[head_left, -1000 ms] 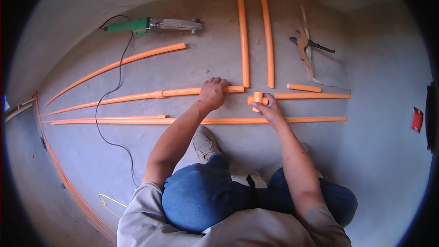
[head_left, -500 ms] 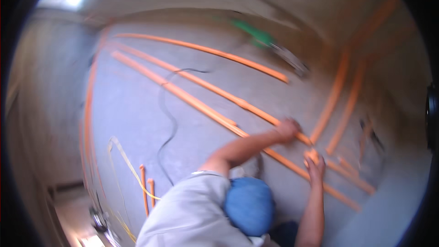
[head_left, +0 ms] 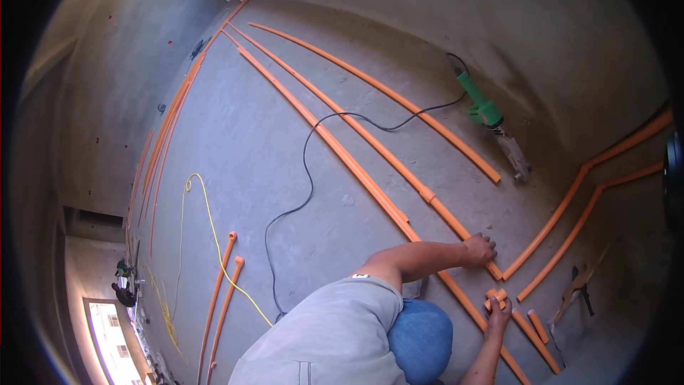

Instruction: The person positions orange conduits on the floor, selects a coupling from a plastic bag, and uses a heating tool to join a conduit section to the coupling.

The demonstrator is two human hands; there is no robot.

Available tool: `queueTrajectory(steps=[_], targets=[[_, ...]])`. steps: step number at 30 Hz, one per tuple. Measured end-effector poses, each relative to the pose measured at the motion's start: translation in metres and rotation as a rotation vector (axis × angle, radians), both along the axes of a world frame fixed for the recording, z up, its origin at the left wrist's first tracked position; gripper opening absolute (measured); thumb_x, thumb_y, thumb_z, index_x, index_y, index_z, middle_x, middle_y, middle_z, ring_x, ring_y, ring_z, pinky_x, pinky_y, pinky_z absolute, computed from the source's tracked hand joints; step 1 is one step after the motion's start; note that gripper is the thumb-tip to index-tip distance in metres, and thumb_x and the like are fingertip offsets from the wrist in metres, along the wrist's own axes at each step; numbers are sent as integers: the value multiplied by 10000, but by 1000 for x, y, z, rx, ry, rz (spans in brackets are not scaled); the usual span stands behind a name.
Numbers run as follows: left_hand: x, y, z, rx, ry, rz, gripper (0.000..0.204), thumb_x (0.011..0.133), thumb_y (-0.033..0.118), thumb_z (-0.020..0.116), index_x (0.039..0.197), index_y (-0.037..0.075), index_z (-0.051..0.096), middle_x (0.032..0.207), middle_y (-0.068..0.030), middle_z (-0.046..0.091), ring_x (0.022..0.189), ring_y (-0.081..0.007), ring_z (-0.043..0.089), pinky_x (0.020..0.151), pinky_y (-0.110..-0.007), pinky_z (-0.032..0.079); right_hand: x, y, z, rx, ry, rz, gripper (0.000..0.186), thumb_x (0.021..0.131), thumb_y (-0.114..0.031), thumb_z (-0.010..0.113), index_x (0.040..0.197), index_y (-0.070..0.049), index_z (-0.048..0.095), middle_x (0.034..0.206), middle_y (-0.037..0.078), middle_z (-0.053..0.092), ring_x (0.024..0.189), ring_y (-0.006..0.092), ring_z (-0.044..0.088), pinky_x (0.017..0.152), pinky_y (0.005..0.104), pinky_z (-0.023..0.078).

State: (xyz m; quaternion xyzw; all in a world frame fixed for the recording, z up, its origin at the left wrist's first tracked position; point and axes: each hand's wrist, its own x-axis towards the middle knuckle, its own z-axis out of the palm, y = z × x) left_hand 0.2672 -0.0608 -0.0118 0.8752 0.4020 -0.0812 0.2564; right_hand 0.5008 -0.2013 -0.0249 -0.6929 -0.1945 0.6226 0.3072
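Note:
My left hand [head_left: 479, 248] grips a long orange pipe [head_left: 447, 217] close to its near end, fingers curled over it on the grey floor. Just below, my right hand [head_left: 499, 317] holds an orange cross-shaped fitting [head_left: 496, 295] a little off that pipe's open end. A second long pipe [head_left: 370, 192] runs under my forearms. Short loose pipe pieces [head_left: 538, 324] lie right of my right hand, and two bent pipe runs [head_left: 541, 232] start near the fitting.
A green welding tool [head_left: 484, 110] with a metal plate and black cord lies above the pipes. Cutter-like tools [head_left: 581, 289] rest at right. A yellow cord [head_left: 214, 230], short pipes [head_left: 226, 262], more long pipes and dark tools [head_left: 125, 289] are at left. Walls border the floor.
The view has swung left, showing more floor, left wall and a bright opening. My left hand stays on the pipe; my right hand still holds the fitting near that pipe's end.

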Motion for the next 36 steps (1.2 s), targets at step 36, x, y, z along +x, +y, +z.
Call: queueTrajectory(steps=[36], targets=[[-11, 9, 32, -217, -72, 14, 340, 838, 286, 718, 1104, 81, 666, 1075, -130, 662, 1033, -343, 665, 887, -446, 531, 7, 6, 11, -15, 130, -28, 414, 904, -134, 673, 1284, -50, 534, 1160, 103, 652, 1019, 190, 661, 777, 323, 543]])
